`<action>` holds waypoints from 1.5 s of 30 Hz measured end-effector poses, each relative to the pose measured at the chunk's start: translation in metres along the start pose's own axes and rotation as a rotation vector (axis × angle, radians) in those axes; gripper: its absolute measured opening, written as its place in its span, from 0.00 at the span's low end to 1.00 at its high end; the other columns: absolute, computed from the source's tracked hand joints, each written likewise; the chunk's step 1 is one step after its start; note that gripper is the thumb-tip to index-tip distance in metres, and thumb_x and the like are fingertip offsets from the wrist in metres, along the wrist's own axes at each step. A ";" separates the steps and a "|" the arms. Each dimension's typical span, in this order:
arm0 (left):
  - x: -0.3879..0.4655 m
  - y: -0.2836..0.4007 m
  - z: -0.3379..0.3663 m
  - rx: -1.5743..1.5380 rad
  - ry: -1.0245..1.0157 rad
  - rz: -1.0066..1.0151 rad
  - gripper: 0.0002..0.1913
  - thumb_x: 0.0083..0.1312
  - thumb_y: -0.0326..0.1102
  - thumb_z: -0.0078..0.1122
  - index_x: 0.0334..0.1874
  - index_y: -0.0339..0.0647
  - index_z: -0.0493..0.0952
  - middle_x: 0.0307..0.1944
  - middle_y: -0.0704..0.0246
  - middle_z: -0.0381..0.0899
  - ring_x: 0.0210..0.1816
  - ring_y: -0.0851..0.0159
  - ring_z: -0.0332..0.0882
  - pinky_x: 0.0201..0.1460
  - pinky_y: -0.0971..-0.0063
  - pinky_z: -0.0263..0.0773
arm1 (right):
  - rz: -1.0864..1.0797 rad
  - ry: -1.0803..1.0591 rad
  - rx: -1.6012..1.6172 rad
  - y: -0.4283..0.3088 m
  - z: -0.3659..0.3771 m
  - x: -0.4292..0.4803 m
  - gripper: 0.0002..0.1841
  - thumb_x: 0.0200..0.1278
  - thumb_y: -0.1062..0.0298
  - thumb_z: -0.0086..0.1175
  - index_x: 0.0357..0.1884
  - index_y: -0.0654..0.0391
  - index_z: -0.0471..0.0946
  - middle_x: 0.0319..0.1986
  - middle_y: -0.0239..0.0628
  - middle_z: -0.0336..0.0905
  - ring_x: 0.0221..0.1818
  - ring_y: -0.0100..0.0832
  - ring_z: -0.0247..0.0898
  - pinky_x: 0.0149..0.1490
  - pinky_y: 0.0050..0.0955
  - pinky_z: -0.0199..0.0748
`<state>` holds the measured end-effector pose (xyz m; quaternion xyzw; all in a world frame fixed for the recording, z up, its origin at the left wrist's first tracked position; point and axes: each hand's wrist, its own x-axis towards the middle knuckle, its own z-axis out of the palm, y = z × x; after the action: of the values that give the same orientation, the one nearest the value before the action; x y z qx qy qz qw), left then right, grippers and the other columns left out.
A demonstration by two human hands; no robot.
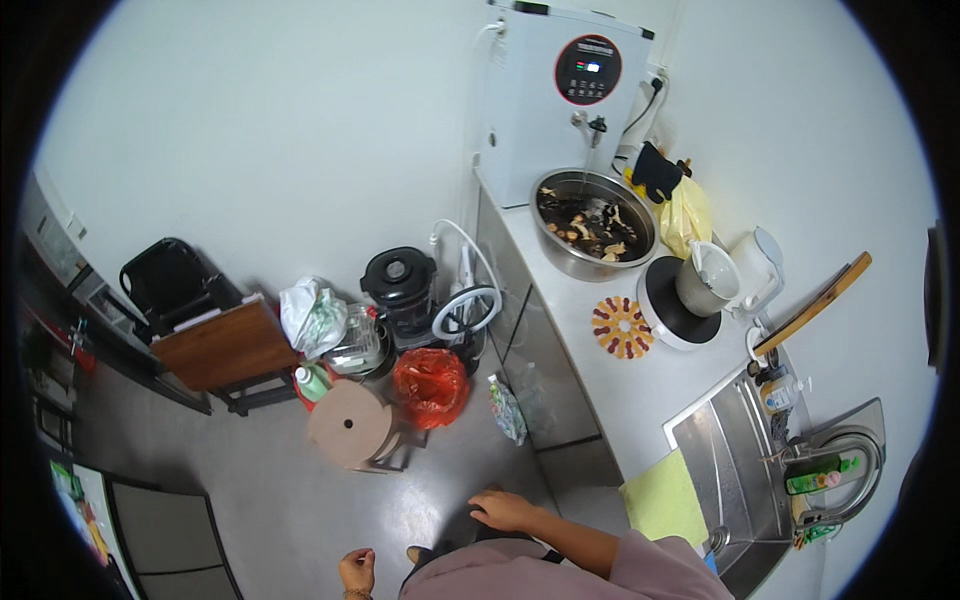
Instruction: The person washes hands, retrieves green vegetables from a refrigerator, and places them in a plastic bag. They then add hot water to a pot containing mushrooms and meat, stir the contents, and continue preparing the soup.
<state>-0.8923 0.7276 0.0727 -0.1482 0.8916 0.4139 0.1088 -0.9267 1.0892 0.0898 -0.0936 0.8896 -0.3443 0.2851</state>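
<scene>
My left hand [357, 571] hangs low at the bottom, its fingers curled, with nothing visible in it. My right hand [496, 510] is held in front of my body, fingers loosely bent, and whether it holds anything cannot be told. Before me on the counter [592, 375] stands a large stainless steel basin [592, 268] of dark liquid with pale and brown pieces. Water runs into it from the tap [597, 124] of a white wall-mounted water dispenser [536, 90]. Near the basin, a grey pot [705, 289] rests on a round black-topped hot plate [667, 330] beside a patterned trivet [622, 328].
A steel sink [731, 457] with a curved faucet [874, 469] lies at the right, a yellow-green cloth [664, 499] over its edge. On the floor stand a beige stool [352, 427], a red bag-lined bin [431, 386], a black-lidded blender [399, 277] and a folded wooden-topped table [225, 341].
</scene>
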 end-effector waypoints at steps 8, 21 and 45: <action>0.002 -0.168 -0.077 -0.208 0.086 0.010 0.08 0.59 0.32 0.61 0.33 0.31 0.80 0.22 0.68 0.79 0.23 0.72 0.76 0.28 0.78 0.73 | -0.121 -0.051 -0.020 -0.116 0.098 0.038 0.18 0.64 0.58 0.47 0.49 0.61 0.72 0.46 0.51 0.74 0.50 0.50 0.69 0.54 0.42 0.67; -0.058 -0.289 -0.223 -0.313 0.354 -0.418 0.19 0.63 0.43 0.57 0.40 0.29 0.79 0.32 0.57 0.82 0.33 0.62 0.78 0.40 0.69 0.72 | -0.222 -0.235 -0.172 -0.252 0.161 0.118 0.20 0.63 0.58 0.49 0.51 0.60 0.73 0.46 0.52 0.74 0.48 0.51 0.71 0.52 0.43 0.67; 0.079 -0.227 -0.335 -0.159 0.781 -0.678 0.05 0.56 0.34 0.62 0.33 0.46 0.84 0.36 0.61 0.82 0.31 0.60 0.80 0.37 0.69 0.75 | -0.467 -0.461 -0.130 -0.396 0.130 0.419 0.19 0.59 0.60 0.55 0.48 0.60 0.76 0.40 0.50 0.78 0.42 0.47 0.76 0.48 0.39 0.73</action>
<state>-0.9089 0.3164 0.0996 -0.5798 0.7334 0.3356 -0.1153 -1.2078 0.5688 0.0899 -0.3884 0.7764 -0.3126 0.3855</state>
